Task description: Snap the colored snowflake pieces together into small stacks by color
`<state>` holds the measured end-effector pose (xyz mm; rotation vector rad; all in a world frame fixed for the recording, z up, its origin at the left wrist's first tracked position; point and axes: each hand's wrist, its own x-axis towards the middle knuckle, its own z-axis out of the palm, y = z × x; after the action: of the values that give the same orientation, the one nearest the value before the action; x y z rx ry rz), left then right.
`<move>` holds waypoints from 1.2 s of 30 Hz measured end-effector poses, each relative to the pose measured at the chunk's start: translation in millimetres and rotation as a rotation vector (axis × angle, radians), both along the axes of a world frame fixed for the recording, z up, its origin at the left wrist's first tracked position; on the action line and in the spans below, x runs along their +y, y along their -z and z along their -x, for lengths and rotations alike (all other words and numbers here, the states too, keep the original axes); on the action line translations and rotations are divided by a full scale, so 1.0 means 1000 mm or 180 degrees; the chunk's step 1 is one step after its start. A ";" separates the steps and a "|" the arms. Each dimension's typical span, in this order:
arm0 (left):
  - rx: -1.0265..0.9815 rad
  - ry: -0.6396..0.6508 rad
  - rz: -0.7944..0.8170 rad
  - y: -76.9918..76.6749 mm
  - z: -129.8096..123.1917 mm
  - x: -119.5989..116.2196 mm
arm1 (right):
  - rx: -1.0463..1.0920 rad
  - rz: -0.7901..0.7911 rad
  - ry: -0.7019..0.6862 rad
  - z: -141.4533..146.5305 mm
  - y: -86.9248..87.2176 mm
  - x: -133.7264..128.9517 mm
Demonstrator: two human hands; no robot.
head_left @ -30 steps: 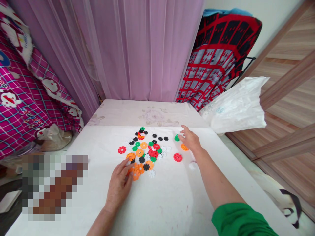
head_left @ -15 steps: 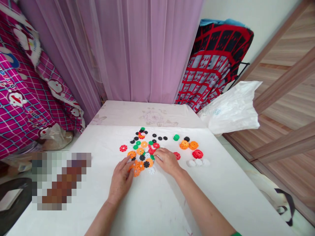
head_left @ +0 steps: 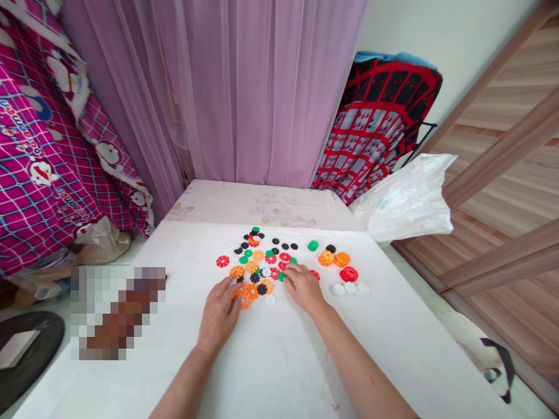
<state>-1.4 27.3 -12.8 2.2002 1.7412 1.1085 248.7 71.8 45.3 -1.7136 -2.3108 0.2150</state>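
Observation:
Flower-shaped plastic discs lie in a loose, mixed pile on the white tabletop. My left hand (head_left: 220, 311) is open at the pile's near left, its fingertips touching orange discs (head_left: 246, 299). At the pile's right side, my right hand (head_left: 304, 289) reaches in with bent fingers apart, the tips on or beside a red disc (head_left: 283, 265) and a green disc (head_left: 282, 277). Black discs (head_left: 262, 289), a yellow-orange disc (head_left: 258, 256) and a white disc (head_left: 271, 299) lie between the hands. My fingers hide part of the pile.
Right of the pile are sorted groups: green discs (head_left: 313, 245), orange discs (head_left: 342, 259), red discs (head_left: 349, 274), white discs (head_left: 350, 288) and a black disc (head_left: 331, 248). A white plastic bag (head_left: 406, 201) hangs at the table's right edge. A purple curtain (head_left: 253, 93) is behind.
My right hand has shifted slightly right, and red and green discs near its fingertips have spread rightward. My left hand stays at the orange discs. The camera view has shifted a little.

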 end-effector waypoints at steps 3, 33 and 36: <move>0.0014 0.0014 0.0006 -0.001 0.000 0.000 | 0.0027 -0.0038 0.0044 -0.003 -0.001 -0.002; 0.0072 0.0036 -0.0057 -0.006 0.001 -0.002 | 0.0102 0.0451 -0.0172 0.009 -0.004 -0.010; 0.0057 0.0012 -0.0015 -0.004 0.001 -0.002 | 0.0035 0.0557 0.0043 0.011 -0.004 -0.011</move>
<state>-2.6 25.3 -8.9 2.2221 1.7426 1.0964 237.4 60.9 49.1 -1.8024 -2.3326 0.4345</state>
